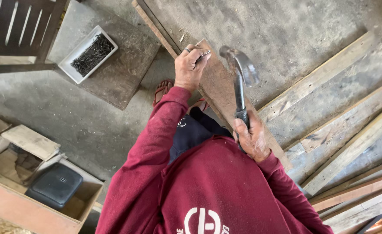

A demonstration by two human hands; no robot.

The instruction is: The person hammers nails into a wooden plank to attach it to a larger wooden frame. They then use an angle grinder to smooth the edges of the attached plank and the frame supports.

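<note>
Hammer (239, 71) in right hand (252, 139), white nail tray (88, 54)

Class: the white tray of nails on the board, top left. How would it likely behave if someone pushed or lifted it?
The tray looks shallow and flat-bottomed, so it would probably slide, not tip. The nails are piled loose, so it is likely heavy for its size, and they may shift or spill if tilted.

Single head-worn view, looking steeply down.
You see your own torso at 6 o'clock, close to the lens; the concrete floor (286, 30) lies farther off toward 12 o'clock. No second view shares this scene.
</note>
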